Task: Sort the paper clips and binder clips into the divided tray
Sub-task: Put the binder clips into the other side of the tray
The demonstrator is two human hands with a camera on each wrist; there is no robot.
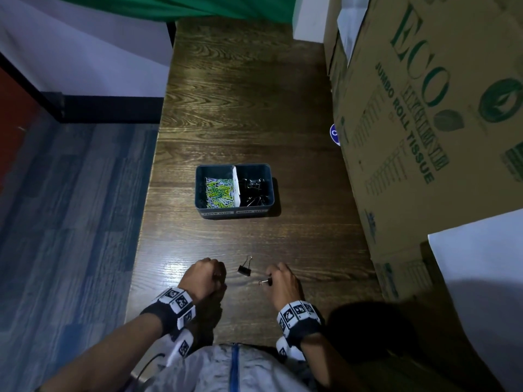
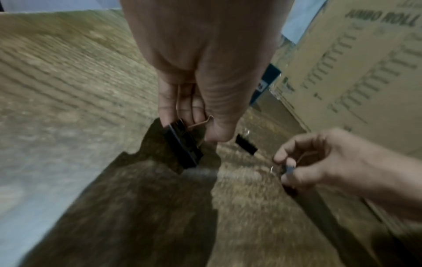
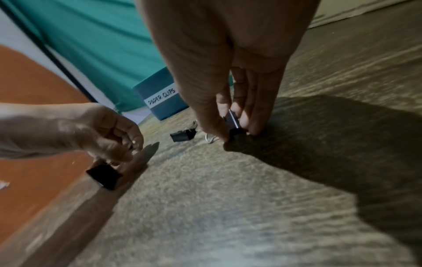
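The left hand (image 1: 204, 277) pinches a black binder clip (image 2: 182, 144) by its wire handle, the clip's body hanging below the fingers (image 2: 167, 101) just above the surface (image 1: 240, 108). The right hand (image 1: 283, 280) pinches a second binder clip (image 3: 233, 122) between thumb and fingers, low at the surface; whether that clip touches the wood cannot be told. A third binder clip (image 1: 245, 267) lies loose on the surface between the two hands, touching neither, one wire handle pointing up and away.

Farther off, near the middle of the surface, stands the tray (image 1: 235, 215), a dark blue box split by a white divider (image 1: 235, 186). Its left compartment holds a heap of green, yellow and white paper clips (image 1: 219, 192); its right compartment holds black binder clips (image 1: 254, 190). Two white labels sit on the tray's near wall; the left one reads "PAPER CLIPS" in the right wrist view.

Cardboard boxes (image 1: 424, 123) stand along the right edge of the surface. A green cloth (image 1: 169, 7) hangs at the far end.
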